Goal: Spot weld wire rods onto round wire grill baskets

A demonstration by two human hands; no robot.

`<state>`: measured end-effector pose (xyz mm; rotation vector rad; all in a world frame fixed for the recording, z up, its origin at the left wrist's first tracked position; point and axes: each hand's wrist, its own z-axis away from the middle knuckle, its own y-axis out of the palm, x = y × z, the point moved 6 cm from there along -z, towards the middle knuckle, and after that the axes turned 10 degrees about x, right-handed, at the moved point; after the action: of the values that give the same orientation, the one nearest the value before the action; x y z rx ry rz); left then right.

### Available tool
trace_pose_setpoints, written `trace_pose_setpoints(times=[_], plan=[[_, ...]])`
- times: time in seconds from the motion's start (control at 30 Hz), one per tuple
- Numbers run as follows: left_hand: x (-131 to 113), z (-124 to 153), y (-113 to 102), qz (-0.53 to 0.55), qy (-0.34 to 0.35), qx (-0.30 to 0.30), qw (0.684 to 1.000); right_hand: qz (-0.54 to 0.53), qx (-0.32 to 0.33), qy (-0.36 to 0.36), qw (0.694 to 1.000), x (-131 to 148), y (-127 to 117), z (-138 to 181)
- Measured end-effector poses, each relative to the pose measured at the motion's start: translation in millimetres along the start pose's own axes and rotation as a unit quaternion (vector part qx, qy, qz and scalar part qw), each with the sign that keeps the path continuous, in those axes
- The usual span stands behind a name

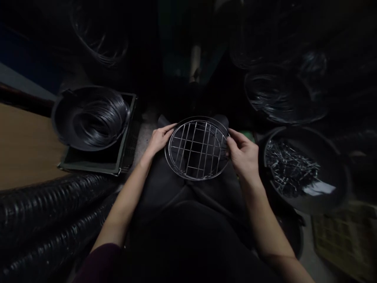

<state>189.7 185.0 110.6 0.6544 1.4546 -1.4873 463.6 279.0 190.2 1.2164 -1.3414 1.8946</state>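
A round wire rack (193, 150), with crossed bars inside shiny metal rings, lies over my lap between both hands. At its left rim, my left hand (159, 139) has the fingers stretched along the ring and the thumb against the edge, closed lightly on it. My right hand (243, 151) pinches the opposite rim between thumb and fingers; some of those fingertips are hidden behind the ring. One or more loose-looking rings show around the rack's edge, and how they are joined cannot be made out.
To the left, a black basin (64, 125) holding a wire coil (100, 118) rests on a crate (88, 167). Ring stacks (53, 200) lie lower left. On the right, another basin (335, 173) contains short wire pieces (288, 165) and white paper (319, 188); a yellowish crate (338, 239) sits below.
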Motion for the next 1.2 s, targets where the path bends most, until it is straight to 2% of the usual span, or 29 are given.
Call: trace_pose_setpoints(times=[0.07,0.13,0.3,0.47,0.73,0.93,1.2], plan=[[1,-8,1,0.003,0.010,0.046,0.999,0.073,-0.032,-0.025,0.997,-3,-6,-5],[1,-14,3,0.029,0.020,0.075,0.997,0.095,-0.034,-0.028,0.994,-8,-10,-7],[-12,-35,9,0.112,0.065,0.169,0.977,0.030,-0.005,0.003,1.000,-29,-15,-2],[-26,-54,11,0.065,0.097,0.203,0.972,0.000,0.008,0.034,0.999,-57,-11,8],[-16,-58,16,-0.087,0.099,0.177,0.975,-0.083,0.070,0.091,0.990,-83,3,11],[-14,-54,21,-0.077,0.102,0.133,0.983,-0.091,0.093,0.137,0.982,-93,4,23],[-12,-51,22,-0.073,0.112,0.106,0.985,0.018,0.100,0.050,0.994,-105,2,37]])
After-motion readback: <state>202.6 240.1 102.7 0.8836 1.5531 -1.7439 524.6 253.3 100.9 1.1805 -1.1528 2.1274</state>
